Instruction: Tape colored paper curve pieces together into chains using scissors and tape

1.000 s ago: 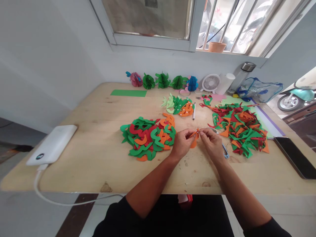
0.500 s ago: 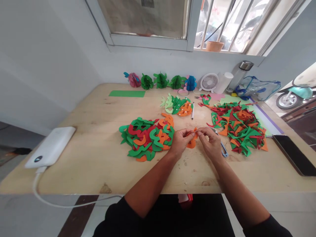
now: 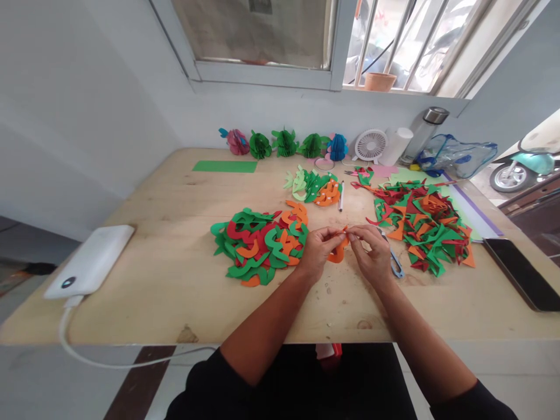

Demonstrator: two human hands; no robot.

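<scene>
An orange paper piece (image 3: 338, 254) is pinched between both hands above the table. My left hand (image 3: 318, 249) closes thumb and fingers on its left side. At its upper right, my right hand (image 3: 371, 252) is closed on the same paper near the fingertips of the other. Left of my left hand lies a heap of curvy green, red and orange paper shapes (image 3: 256, 242). Partly under my right hand is a blue-grey cutter (image 3: 396, 265). To its right spreads a pile of green, red and orange paper scraps (image 3: 429, 221).
Behind stand folded paper figures (image 3: 285, 143), a small white fan (image 3: 370, 146) and a bottle (image 3: 424, 137). A pen (image 3: 341, 196) lies beside smaller cutouts (image 3: 312, 185). A green strip (image 3: 224, 166) is at back left, a power bank (image 3: 90, 261) far left, a phone (image 3: 522, 274) far right.
The orange paper has turned and shifted slightly left between my fingers. Both hands have moved only a little; the piles are unchanged.
</scene>
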